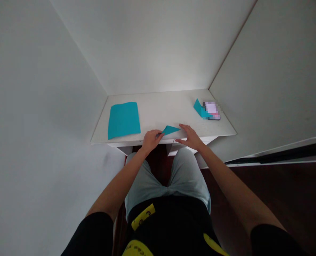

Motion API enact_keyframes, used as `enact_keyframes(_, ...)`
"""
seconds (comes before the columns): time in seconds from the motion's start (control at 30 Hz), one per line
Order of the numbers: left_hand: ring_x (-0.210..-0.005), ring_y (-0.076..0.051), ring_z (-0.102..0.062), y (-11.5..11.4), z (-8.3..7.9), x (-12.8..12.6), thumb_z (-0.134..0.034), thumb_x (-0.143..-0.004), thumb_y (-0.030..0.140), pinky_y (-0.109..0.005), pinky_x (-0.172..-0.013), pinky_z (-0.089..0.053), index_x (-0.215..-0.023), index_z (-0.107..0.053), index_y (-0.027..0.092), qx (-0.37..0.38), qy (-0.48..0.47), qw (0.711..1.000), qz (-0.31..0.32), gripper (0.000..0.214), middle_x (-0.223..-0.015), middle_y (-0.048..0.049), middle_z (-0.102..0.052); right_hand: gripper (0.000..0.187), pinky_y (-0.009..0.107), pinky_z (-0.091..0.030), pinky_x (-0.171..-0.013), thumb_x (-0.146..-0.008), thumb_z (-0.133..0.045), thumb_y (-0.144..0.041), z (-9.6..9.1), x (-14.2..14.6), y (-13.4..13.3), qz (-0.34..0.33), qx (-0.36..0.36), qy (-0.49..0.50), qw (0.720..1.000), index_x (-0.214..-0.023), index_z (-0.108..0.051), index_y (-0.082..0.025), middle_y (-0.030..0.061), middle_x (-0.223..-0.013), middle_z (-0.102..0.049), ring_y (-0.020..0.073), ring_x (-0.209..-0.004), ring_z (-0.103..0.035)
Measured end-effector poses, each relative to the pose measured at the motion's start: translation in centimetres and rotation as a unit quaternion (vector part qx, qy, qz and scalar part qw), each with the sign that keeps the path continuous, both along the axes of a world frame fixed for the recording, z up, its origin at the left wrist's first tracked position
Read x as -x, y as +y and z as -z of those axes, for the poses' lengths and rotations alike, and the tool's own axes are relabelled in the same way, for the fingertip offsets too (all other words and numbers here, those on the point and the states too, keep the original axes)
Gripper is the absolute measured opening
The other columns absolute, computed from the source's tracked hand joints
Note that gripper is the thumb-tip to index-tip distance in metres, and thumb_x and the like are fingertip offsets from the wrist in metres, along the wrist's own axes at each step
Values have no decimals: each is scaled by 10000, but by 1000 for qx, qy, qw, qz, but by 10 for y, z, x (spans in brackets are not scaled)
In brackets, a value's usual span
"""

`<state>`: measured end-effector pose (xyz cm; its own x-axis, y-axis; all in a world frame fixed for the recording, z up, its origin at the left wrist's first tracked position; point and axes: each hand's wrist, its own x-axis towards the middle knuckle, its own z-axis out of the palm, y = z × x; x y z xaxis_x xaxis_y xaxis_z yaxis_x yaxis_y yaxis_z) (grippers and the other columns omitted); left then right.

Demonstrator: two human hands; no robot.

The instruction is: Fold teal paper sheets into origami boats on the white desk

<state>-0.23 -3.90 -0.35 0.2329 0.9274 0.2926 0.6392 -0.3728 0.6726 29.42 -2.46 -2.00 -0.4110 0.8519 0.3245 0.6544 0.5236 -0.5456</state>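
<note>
Near the front edge of the white desk (163, 108), my left hand (151, 139) pinches one end of a small folded piece of turquoise paper (171, 130). The folded paper tapers to a point toward the right. Beside that point is my right hand (190, 137), its thumb and fingers spread apart with nothing between them. Whether a fingertip touches the paper I cannot tell. A larger turquoise sheet (124, 120) lies flat to the left of my left hand.
At the desk's right end, another folded turquoise paper (200, 109) lies against a phone-like object (212, 110) whose face is blurred out. White walls stand behind and on both sides of the desk. An open drawer (183, 151) shows below the front edge.
</note>
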Motion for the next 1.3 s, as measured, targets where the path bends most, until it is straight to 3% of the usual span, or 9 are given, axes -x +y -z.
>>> enact_keyframes(0.1, -829, -204, -718, 21, -1, -3, -698, -981, 594, -339, -794, -575, -965, -788, 186, 90, -166, 982, -22, 419, -908, -61, -803, 838, 569, -576, -1092, -920, -731, -681, -4, 15, 14, -3, 57, 128, 990, -1605, -511, -251, 176, -1468, -686, 333, -1220, -734)
enact_keyframes(0.23, -739, -176, -694, 39, -1, -10, -761, -900, 652, -311, -721, -557, -1044, -766, 171, 168, -294, 940, -40, 502, -815, -42, -769, 610, 467, -631, -948, -937, -669, -678, -2, 47, 35, 3, 131, 244, 961, -1399, -680, -281, 88, -1229, -801, 239, -957, -767)
enact_keyframes(0.4, -787, -185, -694, 38, 3, -11, -721, -923, 645, -320, -770, -568, -969, -779, 184, 175, -273, 945, -31, 467, -850, -50, -784, 480, 397, -625, -834, -887, -695, -682, 4, 65, 41, 20, 163, 286, 944, -1062, -764, -240, 54, -939, -800, 227, -828, -745)
enact_keyframes(0.67, -867, -216, -719, 37, 3, -3, -752, -892, 640, -343, -847, -580, -943, -816, 186, 197, -245, 949, 33, 462, -909, -57, -810, 387, 401, -630, -806, -844, -723, -600, 10, 65, 41, 27, 177, 315, 932, -980, -759, -239, 34, -856, -789, 237, -788, -737)
enact_keyframes(0.8, -898, -230, -727, 34, 6, -5, -775, -886, 616, -357, -867, -578, -976, -836, 182, 205, -234, 947, 81, 447, -945, -68, -818, 286, 446, -630, -829, -822, -754, -536, 12, 70, 45, 89, 153, 241, 954, -879, -782, -256, 47, -855, -822, 316, -887, -766)
enact_keyframes(0.9, -880, -205, -724, 31, 10, -11, -857, -841, 549, -349, -839, -581, -1242, -790, 182, 186, -245, 950, 60, 548, -1103, -90, -800, 206, 442, -624, -840, -809, -777, -441, 7, 72, 43, 122, 153, 168, 966, -895, -805, -255, 49, -876, -838, 339, -923, -776)
enact_keyframes(1.03, -861, -142, -719, 24, 14, -14, -1004, -690, 448, -321, -828, -593, -1583, -561, 282, 128, -248, 960, 27, 1012, -1412, -113, -651, 260, 379, -592, -871, -871, -720, -370, -8, 77, 35, 146, 165, 99, 971, -1082, -818, -254, 45, -1009, -847, 296, -975, -774)
enact_keyframes(1.17, -912, -154, -739, 21, 15, -14, -964, -748, 373, -325, -870, -611, -1478, -666, 288, 94, -233, 967, 50, 793, -1389, -92, -620, 291, 349, -550, -813, -898, -709, -392, -16, 80, 31, 137, 154, 78, 976, -1152, -800, -285, 20, -970, -823, 260, -891, -738)
enact_keyframes(1.3, -1003, -185, -733, 28, 17, -12, -837, -804, 203, -346, -935, -615, -1408, -723, 266, 76, -225, 971, 33, 619, -1378, -94, -651, 359, 333, -525, -763, -883, -693, -363, -11, 74, 34, 66, 153, 159, 973, -1222, -774, -273, -5, -885, -761, 211, -784, -672)
